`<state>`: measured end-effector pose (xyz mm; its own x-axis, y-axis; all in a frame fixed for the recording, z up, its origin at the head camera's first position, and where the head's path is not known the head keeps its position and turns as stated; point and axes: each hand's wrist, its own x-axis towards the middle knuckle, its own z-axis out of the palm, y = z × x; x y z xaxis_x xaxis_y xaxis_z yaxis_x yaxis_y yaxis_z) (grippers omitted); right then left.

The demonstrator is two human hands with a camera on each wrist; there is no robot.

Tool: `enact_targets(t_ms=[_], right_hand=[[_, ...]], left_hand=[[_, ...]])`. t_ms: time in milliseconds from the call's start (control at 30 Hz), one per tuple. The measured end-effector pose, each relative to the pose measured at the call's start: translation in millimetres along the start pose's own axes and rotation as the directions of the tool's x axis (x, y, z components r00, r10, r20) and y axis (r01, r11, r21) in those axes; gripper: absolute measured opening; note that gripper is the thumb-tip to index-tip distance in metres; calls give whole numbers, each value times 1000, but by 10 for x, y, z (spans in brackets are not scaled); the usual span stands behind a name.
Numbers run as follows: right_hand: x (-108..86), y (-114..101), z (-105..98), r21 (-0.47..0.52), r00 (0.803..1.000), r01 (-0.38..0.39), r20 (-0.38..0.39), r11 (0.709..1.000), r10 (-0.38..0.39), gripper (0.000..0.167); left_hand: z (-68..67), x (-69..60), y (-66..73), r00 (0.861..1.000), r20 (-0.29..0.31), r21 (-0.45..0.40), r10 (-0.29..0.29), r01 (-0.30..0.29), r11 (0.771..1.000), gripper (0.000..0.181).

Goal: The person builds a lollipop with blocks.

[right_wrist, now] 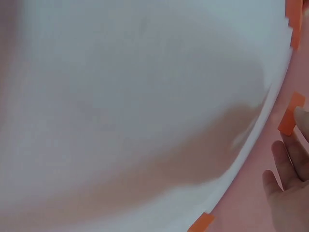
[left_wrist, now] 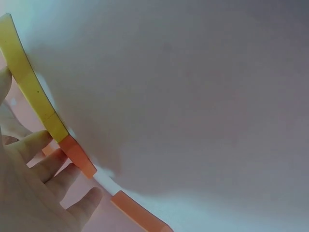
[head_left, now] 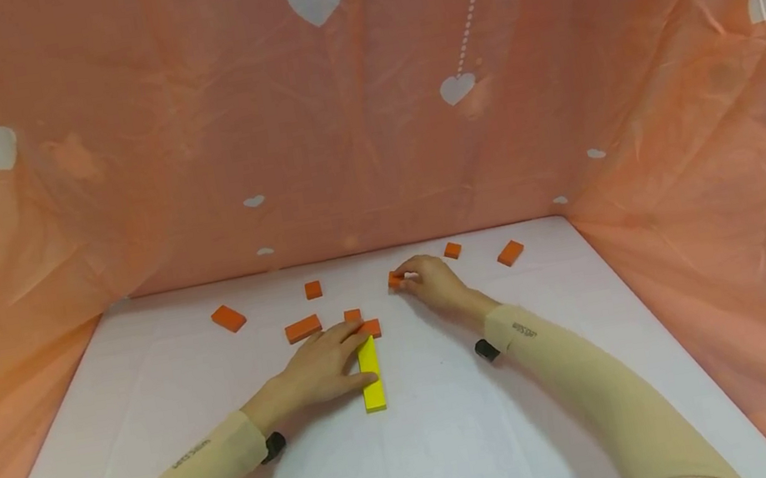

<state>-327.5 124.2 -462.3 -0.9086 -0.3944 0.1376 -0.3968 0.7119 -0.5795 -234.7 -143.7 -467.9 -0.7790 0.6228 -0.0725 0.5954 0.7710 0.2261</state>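
My left hand lies across a long yellow block, fingers fairly straight. The thumb touches the yellow block, and the fingertips are at its far end and beside two small orange blocks that stand against one another. In the left wrist view the fingers lie along the yellow block and an orange block. Farther right, my right hand pinches a small orange block between thumb and fingers. That same block shows at the right edge of the right wrist view, held by the fingertips.
Loose orange blocks lie about: a longer block just beyond the left hand, another farther left, a small one behind. At the right are a small block and a longer block. Pink cloth walls the white table.
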Motion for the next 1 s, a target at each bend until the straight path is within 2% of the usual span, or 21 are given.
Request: enact_targets(t_ms=[267, 633, 1000], right_hand=[[-38, -164, 125, -13, 996, 75, 47, 997, -75, 27], [-45, -277, 269, -75, 978, 195, 95, 978, -188, 26], [-24, -331, 337, -128, 967, 222, 152, 967, -202, 24]], left_hand=[[-8, 6, -19, 1000, 4, 8, 13, -13, 1000, 80], [-3, 9, -20, 1000, 3, 26, 22, -22, 999, 80], [-12, 2, -13, 1000, 4, 34, 24, -24, 999, 80]])
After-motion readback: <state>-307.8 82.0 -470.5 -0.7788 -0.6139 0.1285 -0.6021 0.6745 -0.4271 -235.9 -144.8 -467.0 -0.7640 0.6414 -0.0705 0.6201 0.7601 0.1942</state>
